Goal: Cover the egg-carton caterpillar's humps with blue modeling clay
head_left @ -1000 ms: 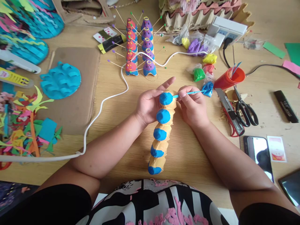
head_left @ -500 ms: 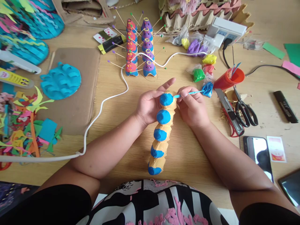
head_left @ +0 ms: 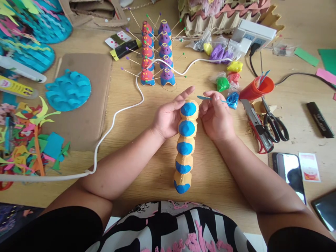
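A yellow-orange egg-carton strip with blue clay on its several bumps runs from between my hands down toward my body. My left hand holds its far end from the left, thumb near the top bump and index finger stretched out beyond it. At the right of that end, my right hand pinches a thin blue tool, whose flat tip points left, apart from the clay. Part of the right fingers is hidden behind the strip's edge.
Red and purple carton figures with pin-like sticks stand beyond my hands. A white cable crosses the left side. Bagged clay, an orange cup, a cutter and scissors lie right; paper scraps lie left.
The strip has turned, its near end swinging right and its blue bumps facing up more. The blue tool has lifted away from the top bump, with my right fingers raised slightly.
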{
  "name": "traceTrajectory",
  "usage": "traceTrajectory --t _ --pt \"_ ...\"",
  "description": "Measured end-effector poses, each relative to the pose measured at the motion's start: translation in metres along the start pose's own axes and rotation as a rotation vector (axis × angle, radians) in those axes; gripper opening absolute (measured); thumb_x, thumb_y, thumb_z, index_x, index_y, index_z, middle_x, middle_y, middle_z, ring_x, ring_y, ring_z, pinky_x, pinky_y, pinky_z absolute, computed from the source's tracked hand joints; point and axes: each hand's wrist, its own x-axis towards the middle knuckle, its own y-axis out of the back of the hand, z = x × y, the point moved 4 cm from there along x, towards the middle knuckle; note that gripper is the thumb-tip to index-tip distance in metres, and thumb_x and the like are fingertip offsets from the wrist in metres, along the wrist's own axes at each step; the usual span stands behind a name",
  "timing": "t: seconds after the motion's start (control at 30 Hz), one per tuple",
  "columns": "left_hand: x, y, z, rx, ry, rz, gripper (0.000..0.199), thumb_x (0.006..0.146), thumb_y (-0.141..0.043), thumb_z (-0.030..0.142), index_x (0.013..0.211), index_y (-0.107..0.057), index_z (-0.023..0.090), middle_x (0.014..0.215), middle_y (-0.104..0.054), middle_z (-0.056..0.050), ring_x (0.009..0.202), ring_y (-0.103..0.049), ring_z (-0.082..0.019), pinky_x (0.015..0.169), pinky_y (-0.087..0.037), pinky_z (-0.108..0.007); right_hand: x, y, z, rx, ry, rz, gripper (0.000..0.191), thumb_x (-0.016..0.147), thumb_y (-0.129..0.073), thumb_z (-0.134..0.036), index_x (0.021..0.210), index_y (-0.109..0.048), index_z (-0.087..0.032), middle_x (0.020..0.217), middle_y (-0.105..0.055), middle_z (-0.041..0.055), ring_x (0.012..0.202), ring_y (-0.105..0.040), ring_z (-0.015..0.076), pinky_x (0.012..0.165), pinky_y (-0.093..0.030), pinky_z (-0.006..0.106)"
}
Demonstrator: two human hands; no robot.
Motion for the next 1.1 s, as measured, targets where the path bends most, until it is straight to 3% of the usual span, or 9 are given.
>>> traceTrajectory --t 0.2,0.37,0.57,0.7,0.9,1.1 --pt "-0.0027 -0.0088 -0.0013 -0.013 -0.026 -0.006 0.064 0.107 -0.06 0.031 0.17 -0.046 0.038 0.08 -0.076 0.003 0.072 -0.08 -0.015 0.071 -0.066 -0.027 -0.0035 -0.0025 0.0027 -0.075 0.03 -0.008 0.05 0.084 -0.09 -0.07 0.086 -0.063 -0.028 0.077 -0.058 -0.004 0.068 -0.052 0.014 0.065 -0.048 0.031" --pt "-0.002 -0.0088 -0.0032 0.008 -0.019 -0.023 0.067 0.107 -0.066 0.038 0.171 -0.045 0.038 0.079 -0.077 0.005 0.065 -0.076 -0.012 0.065 -0.062 -0.02 -0.0057 -0.005 0.0063 -0.036 -0.084 -0.087 0.059 0.079 -0.095 -0.071 0.087 -0.054 -0.028 0.075 -0.056 -0.0064 0.065 -0.053 0.0128 0.062 -0.051 0.028" --pt "0.0007 -0.0067 -0.0021 0.058 -0.045 -0.063 0.072 0.102 -0.07 0.029 0.17 -0.046 0.032 0.087 -0.082 0.003 0.07 -0.078 -0.012 0.068 -0.061 -0.021 -0.007 -0.0092 0.0028 0.081 -0.211 -0.167 0.063 0.071 -0.104 -0.057 0.084 -0.049 -0.027 0.075 -0.057 -0.0076 0.067 -0.055 0.0124 0.063 -0.053 0.026" --pt "0.0022 -0.0042 -0.0033 0.039 -0.028 -0.041 0.066 0.1 -0.067 0.027 0.165 -0.051 0.03 0.092 -0.084 0.0 0.073 -0.08 -0.014 0.072 -0.062 -0.024 -0.0064 -0.0087 0.0034 0.085 -0.209 -0.176 0.062 0.072 -0.104 -0.052 0.084 -0.048 -0.028 0.074 -0.057 -0.0081 0.067 -0.055 0.0128 0.063 -0.053 0.026" --pt "0.0031 -0.0006 -0.0051 0.017 -0.017 -0.029 0.077 0.094 -0.063 0.02 0.168 -0.046 0.033 0.091 -0.084 0.002 0.075 -0.081 -0.017 0.081 -0.065 -0.031 -0.0064 -0.0086 0.0047 0.056 -0.175 -0.181 0.063 0.073 -0.104 -0.05 0.084 -0.047 -0.027 0.074 -0.052 -0.0087 0.066 -0.054 0.0112 0.062 -0.051 0.025" --pt "0.0032 0.0 -0.004 0.07 -0.019 -0.039 0.08 0.094 -0.062 0.015 0.17 -0.047 0.034 0.09 -0.083 0.003 0.071 -0.077 -0.013 0.081 -0.063 -0.029 -0.007 -0.008 0.0067 0.073 -0.207 -0.177 0.063 0.071 -0.106 -0.049 0.083 -0.049 -0.027 0.073 -0.054 -0.0087 0.066 -0.053 0.0111 0.062 -0.048 0.024"
